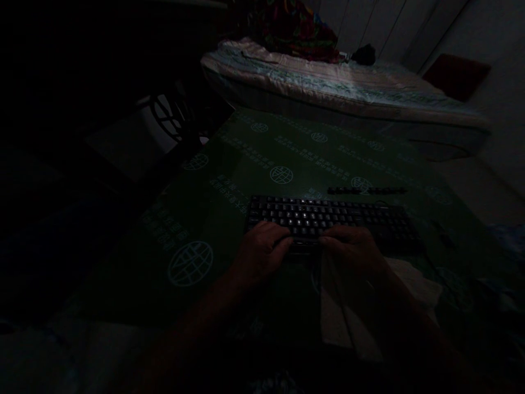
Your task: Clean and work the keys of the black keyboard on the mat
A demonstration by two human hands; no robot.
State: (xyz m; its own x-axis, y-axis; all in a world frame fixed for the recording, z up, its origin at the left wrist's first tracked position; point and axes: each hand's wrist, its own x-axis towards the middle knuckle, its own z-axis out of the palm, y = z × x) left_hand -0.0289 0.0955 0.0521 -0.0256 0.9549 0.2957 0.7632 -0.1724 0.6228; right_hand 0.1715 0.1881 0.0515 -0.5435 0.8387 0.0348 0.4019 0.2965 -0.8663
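Observation:
A black computer keyboard (305, 218) lies on a dark green sheet, some of its keys catching the light. At its front edge, left of centre, is my left hand (264, 243), with curled fingers and the thumb close to the index finger. My right hand (350, 246) grips the same edge further right, its thumb and index finger together. Between the two sets of fingertips runs a dark strip along the keyboard's front; the dimness hides whether it is a separate part. Beneath my right hand and forearm is a pale cloth (336, 312).
Beyond the keyboard lie small black pieces in a row (367, 191). A small dark object (445, 235) rests right of it. The green sheet (241, 191) has printed globe marks. A bed (311, 76) stands behind the table, and a fan-like object (168, 117) is at left.

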